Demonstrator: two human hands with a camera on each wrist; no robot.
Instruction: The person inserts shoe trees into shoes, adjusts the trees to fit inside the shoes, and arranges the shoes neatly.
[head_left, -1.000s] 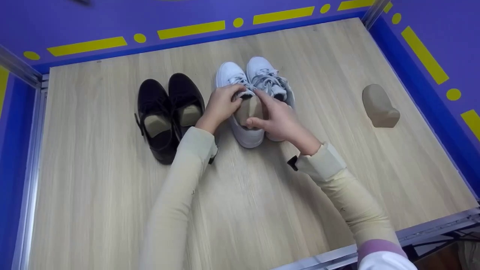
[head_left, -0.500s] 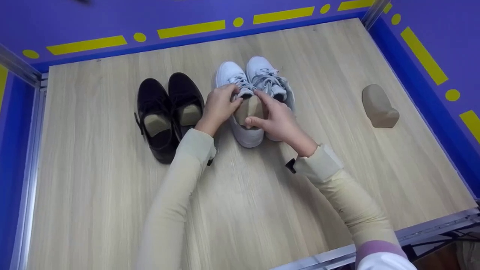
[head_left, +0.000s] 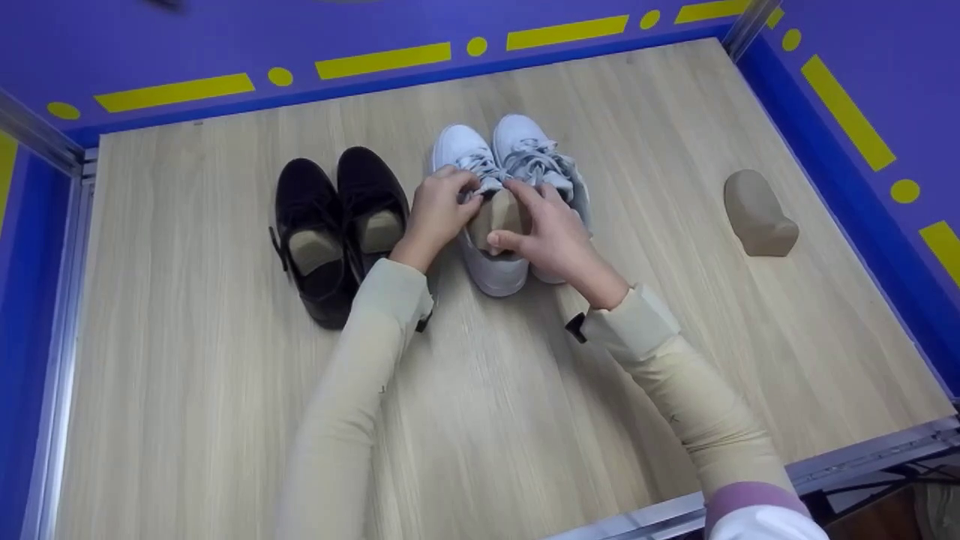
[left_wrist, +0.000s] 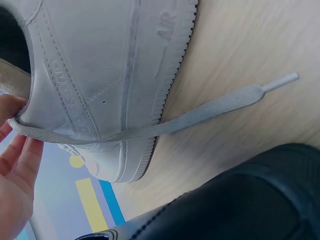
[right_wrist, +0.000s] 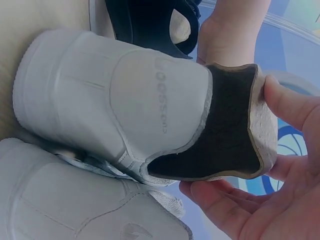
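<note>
A white sneaker (head_left: pixel 495 279) stands on the board with a tan shoe insert (head_left: pixel 501 211) part way in its opening. My right hand (head_left: pixel 553 231) grips this insert, thumb at its back end and fingers along its side. In the right wrist view the insert's dark hollow end (right_wrist: pixel 215 135) sticks out above the heel. My left hand (head_left: pixel 439 210) pinches the sneaker's collar beside the tongue. A loose lace (left_wrist: pixel 215 107) runs from there down the shoe's side in the left wrist view. The second white sneaker (head_left: pixel 517 133) stands close on the right, partly behind my right hand.
To the left stands a pair of black shoes (head_left: pixel 300 187), each with a tan insert (head_left: pixel 313 250) inside. Another tan insert (head_left: pixel 759 214) lies alone on the right of the wooden board (head_left: pixel 225 420). Blue panels (head_left: pixel 390 30) border the back and sides.
My right hand and forearm have shifted slightly to the left, still holding the insert. My left hand stays at the collar, and the shoes have hardly moved.
</note>
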